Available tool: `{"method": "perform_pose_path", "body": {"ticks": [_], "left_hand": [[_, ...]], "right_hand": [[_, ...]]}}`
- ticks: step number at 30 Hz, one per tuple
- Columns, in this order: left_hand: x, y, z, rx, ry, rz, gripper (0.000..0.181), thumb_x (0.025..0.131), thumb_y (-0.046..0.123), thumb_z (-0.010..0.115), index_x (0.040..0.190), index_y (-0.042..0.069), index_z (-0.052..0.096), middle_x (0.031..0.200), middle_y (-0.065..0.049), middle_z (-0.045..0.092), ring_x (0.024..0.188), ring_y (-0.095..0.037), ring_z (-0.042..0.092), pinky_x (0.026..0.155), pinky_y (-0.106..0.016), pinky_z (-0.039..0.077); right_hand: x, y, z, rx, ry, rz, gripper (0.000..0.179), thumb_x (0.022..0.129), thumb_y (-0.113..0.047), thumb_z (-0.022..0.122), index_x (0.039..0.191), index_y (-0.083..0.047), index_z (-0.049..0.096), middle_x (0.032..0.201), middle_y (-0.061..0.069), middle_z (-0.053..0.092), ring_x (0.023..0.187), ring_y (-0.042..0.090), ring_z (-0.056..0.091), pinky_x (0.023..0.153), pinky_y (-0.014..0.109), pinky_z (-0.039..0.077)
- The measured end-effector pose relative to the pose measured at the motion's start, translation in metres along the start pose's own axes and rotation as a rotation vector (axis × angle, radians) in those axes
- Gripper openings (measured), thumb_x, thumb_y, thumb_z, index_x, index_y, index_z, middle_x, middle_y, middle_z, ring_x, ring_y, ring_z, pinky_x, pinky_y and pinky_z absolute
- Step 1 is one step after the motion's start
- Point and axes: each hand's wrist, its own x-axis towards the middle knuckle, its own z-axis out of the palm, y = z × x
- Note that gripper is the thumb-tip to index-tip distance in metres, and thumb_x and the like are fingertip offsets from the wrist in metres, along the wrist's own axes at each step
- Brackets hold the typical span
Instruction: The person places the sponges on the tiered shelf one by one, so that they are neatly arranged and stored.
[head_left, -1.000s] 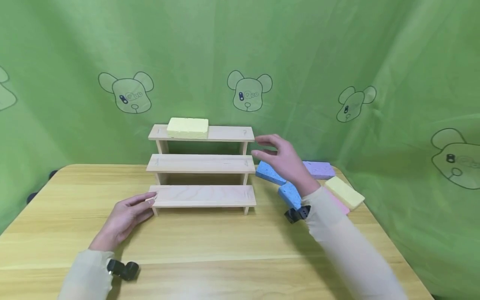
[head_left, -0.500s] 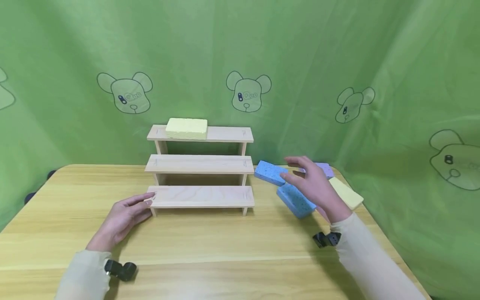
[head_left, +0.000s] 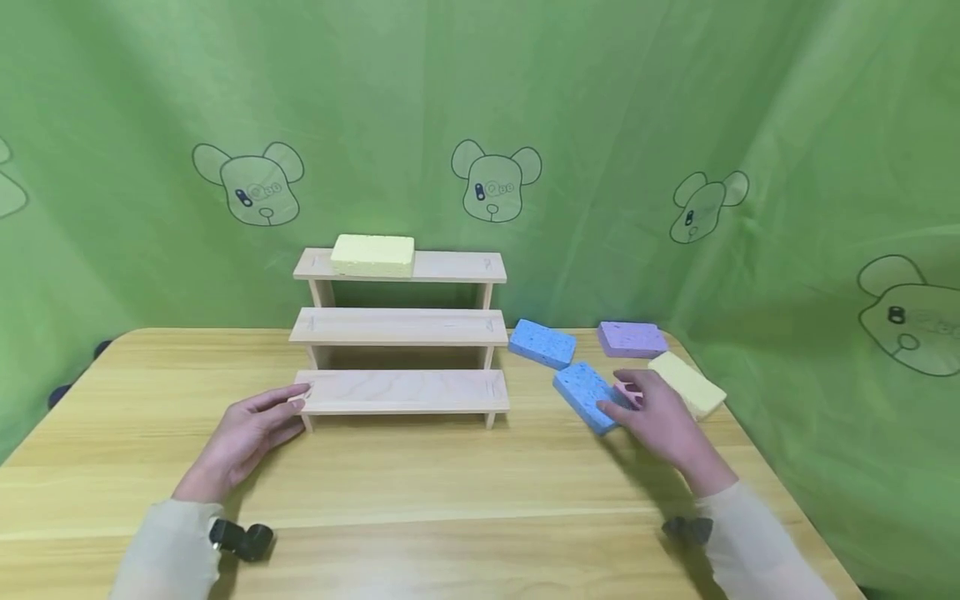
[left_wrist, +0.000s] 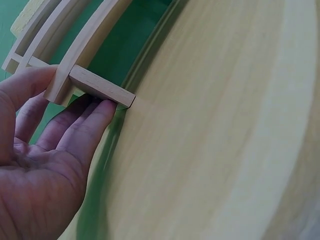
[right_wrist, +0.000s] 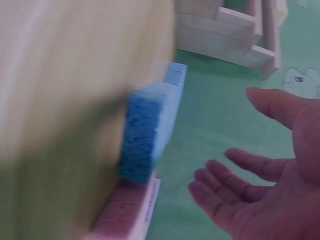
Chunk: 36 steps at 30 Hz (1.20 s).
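Observation:
A three-tier wooden display shelf [head_left: 405,392] stands on the table, with a yellow sponge [head_left: 372,255] lying on its top tier. My left hand [head_left: 251,433] holds the left end of the bottom tier. In the left wrist view, the thumb lies on the board's end and the other fingers touch the leg below. My right hand [head_left: 663,421] hovers over the sponges at the right, fingers spread and holding nothing. Beneath and beside it are a near blue sponge [head_left: 585,396] and a pink sponge [head_left: 630,392], mostly hidden by the hand in the head view.
Another blue sponge [head_left: 543,343] lies beside the shelf's right side. A purple sponge [head_left: 632,340] is at the back right, and a second yellow sponge [head_left: 686,383] lies near the table's right edge. Green curtain [head_left: 375,108] hangs behind the table.
My right hand has moved from beside the shelf's upper tiers down and to the right, over the sponges. The left hand stays at the bottom tier.

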Motion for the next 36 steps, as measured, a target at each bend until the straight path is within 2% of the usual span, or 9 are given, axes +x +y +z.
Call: {"method": "perform_pose_path", "body": {"ticks": [5, 10, 18, 25, 36], "left_hand": [[0.000, 0.000, 0.000, 0.006, 0.004, -0.003, 0.042, 0.095, 0.010, 0.066, 0.134, -0.003, 0.056, 0.154, -0.023, 0.027, 0.109, -0.011, 0.061, 0.101, -0.035, 0.049], [0.000, 0.000, 0.001, 0.006, 0.010, -0.005, 0.042, 0.095, 0.010, 0.066, 0.134, -0.002, 0.057, 0.154, -0.023, 0.027, 0.109, -0.011, 0.061, 0.100, -0.036, 0.050], [-0.001, 0.000, 0.001, 0.020, 0.013, 0.002, 0.040, 0.096, 0.011, 0.066, 0.133, -0.001, 0.058, 0.154, -0.023, 0.027, 0.108, -0.010, 0.061, 0.100, -0.035, 0.050], [0.001, -0.002, 0.001, 0.026, 0.021, -0.006, 0.039, 0.095, 0.012, 0.067, 0.132, 0.001, 0.060, 0.154, -0.022, 0.028, 0.107, -0.010, 0.062, 0.099, -0.035, 0.051], [0.001, -0.003, 0.001, 0.028, 0.009, -0.001, 0.045, 0.095, 0.011, 0.066, 0.136, -0.004, 0.054, 0.155, -0.023, 0.026, 0.109, -0.012, 0.062, 0.099, -0.036, 0.050]], "right_hand": [[-0.001, 0.009, 0.013, -0.104, -0.030, 0.067, 0.072, 0.088, -0.033, 0.075, 0.134, 0.015, 0.046, 0.128, 0.035, 0.047, 0.113, 0.050, 0.049, 0.096, 0.062, 0.045], [-0.001, 0.009, 0.022, -0.177, -0.065, 0.144, 0.081, 0.086, -0.036, 0.075, 0.137, 0.017, 0.042, 0.128, 0.037, 0.044, 0.115, 0.050, 0.043, 0.097, 0.064, 0.043], [0.003, 0.010, 0.031, -0.257, -0.057, 0.150, 0.080, 0.083, -0.032, 0.076, 0.134, 0.019, 0.042, 0.121, 0.036, 0.047, 0.108, 0.049, 0.045, 0.093, 0.063, 0.044], [0.004, 0.011, 0.030, -0.248, -0.066, 0.137, 0.074, 0.083, -0.027, 0.077, 0.131, 0.019, 0.045, 0.117, 0.035, 0.048, 0.104, 0.048, 0.051, 0.090, 0.062, 0.047], [0.003, 0.013, 0.022, -0.190, -0.086, 0.178, 0.078, 0.084, -0.024, 0.076, 0.138, 0.018, 0.039, 0.130, 0.036, 0.039, 0.110, 0.045, 0.048, 0.100, 0.062, 0.042]]}}
